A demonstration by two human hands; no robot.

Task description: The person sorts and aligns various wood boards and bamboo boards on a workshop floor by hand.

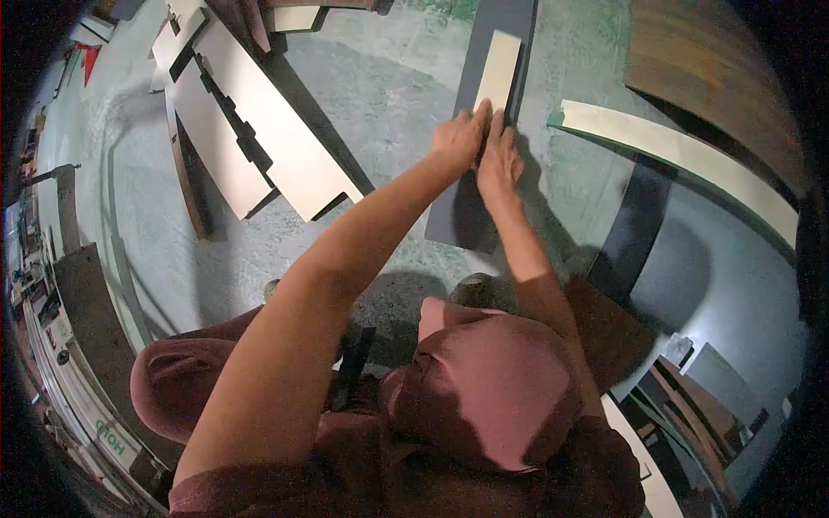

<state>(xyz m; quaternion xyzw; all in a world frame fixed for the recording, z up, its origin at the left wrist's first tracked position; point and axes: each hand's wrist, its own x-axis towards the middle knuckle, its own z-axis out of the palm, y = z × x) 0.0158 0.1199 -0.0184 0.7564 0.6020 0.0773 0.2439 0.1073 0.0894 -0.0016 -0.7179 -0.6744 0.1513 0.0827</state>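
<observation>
A cream-coloured strip (pixel 500 65) lies lengthwise on a long dark grey board (pixel 451 216) on the floor in front of me. My left hand (pixel 461 138) grips the strip's near end from the left, its fingers bent and close together. Right beside it, my right hand (pixel 500 162) is at the same end, with fingers pressed together along the strip's right edge. The hands almost touch. They hide the near end of the strip and whatever lies under the fingertips.
Pale notched panels (pixel 285 164) lie on the floor to the left. At right are a brown wood-grain panel (pixel 717 69), a long cream strip (pixel 682 142) and a dark board (pixel 630 224). Stacked boards (pixel 691 406) stand lower right. My bent knees (pixel 492 380) are close below.
</observation>
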